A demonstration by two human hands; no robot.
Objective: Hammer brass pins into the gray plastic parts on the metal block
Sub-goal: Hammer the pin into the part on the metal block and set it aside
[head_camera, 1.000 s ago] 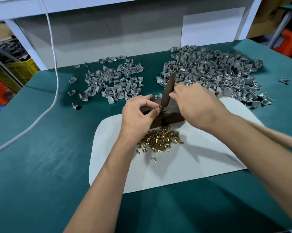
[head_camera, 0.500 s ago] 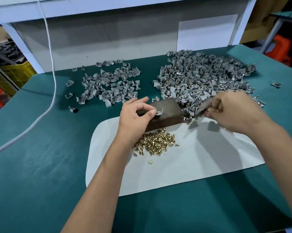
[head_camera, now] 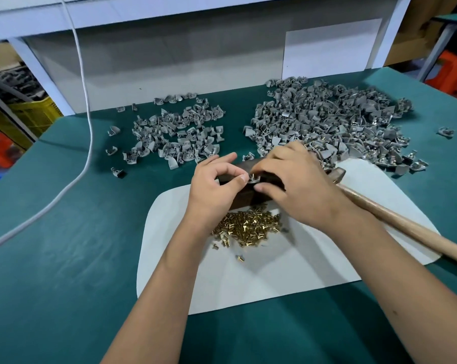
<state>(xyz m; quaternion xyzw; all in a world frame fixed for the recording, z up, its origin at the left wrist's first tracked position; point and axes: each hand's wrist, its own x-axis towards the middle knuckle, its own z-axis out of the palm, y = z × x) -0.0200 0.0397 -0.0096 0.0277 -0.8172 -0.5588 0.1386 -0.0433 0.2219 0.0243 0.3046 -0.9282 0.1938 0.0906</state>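
Both hands meeting over one small gray plastic part (head_camera: 253, 179) on top of the metal block (head_camera: 244, 197). Left hand (head_camera: 213, 187) with thumb and curled forefinger pinching the part's left edge; right hand (head_camera: 295, 183) with fingers curled down over the part's far side and thumb at its near right, gripping it too. Part itself mostly hidden under the fingertips, so facing and any pin in it impossible to make out. Block dark, long axis running left to right, slightly angled, sitting at the far edge of a white mat (head_camera: 288, 271) on the green table (head_camera: 64, 258); right end covered by the right hand. Brass pins (head_camera: 247, 227) heaped loosely on the mat just near of the block, a few strays nearer still. Hammer (head_camera: 395, 219) lying on the mat behind the right wrist, wooden handle pointing near-right and cut off by the frame edge, head partly hidden. Further out, two spreads of gray parts: smaller pile (head_camera: 174, 135) far left, larger pile (head_camera: 335, 122) far right. White cable (head_camera: 88, 127) trailing along the left.
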